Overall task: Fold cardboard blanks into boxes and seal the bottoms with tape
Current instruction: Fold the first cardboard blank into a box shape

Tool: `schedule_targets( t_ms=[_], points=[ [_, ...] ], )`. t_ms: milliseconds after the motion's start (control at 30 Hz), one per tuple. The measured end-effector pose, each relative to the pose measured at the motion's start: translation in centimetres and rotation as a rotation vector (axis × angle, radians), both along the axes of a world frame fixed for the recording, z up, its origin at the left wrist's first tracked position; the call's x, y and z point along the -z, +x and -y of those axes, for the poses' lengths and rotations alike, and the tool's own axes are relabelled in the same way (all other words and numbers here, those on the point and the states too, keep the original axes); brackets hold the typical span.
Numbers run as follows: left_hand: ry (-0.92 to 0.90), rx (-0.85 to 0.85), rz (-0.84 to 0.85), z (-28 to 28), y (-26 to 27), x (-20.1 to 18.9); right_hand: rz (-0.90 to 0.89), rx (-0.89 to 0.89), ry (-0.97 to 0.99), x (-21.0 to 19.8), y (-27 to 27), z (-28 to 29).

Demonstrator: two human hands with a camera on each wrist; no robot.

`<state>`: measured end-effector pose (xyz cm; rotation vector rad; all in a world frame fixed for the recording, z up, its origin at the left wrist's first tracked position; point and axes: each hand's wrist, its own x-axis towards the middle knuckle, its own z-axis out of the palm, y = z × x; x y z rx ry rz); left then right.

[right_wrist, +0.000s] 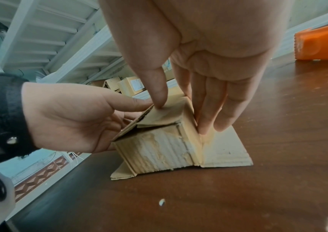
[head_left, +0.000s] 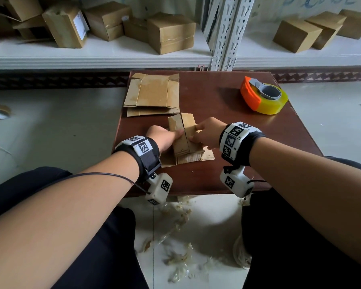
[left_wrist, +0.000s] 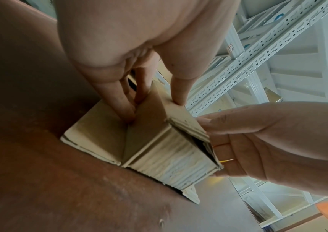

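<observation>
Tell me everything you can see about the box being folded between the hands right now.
The box is small, brown corrugated cardboard, worn and scuffed pale on its near end. It stands on the brown table, its lower flaps splayed flat on the tabletop. Its two top flaps are folded down and meet along a centre seam, with a gap at the near end; no tape shows. The left hand and right hand press it from either side, thumbs on top.

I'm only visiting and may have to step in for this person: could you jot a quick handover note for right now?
Left hand: holds the box, thumb pressing the top flaps.
Right hand: the same from its side.
Box stands on the table, flaps closed, seam untaped.
Tape dispenser lies untouched at the far right; flat blanks are stacked behind.
Left: tape this seam, then fold the blanks.
</observation>
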<state>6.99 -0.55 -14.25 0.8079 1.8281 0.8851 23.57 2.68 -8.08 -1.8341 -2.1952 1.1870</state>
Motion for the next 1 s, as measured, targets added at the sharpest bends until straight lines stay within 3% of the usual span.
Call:
schedule_targets(
  t_ms=[833,1000],
  points=[
    [-0.020,0.048,-0.172,0.1,0.2,0.4,0.118,-0.045,0.102,1.0,-0.1,-0.6],
    [0.061,0.082,-0.246,0.4,0.3,-0.7,0.173,-0.111,0.156,1.2,-0.1,-0.5]
  ],
)
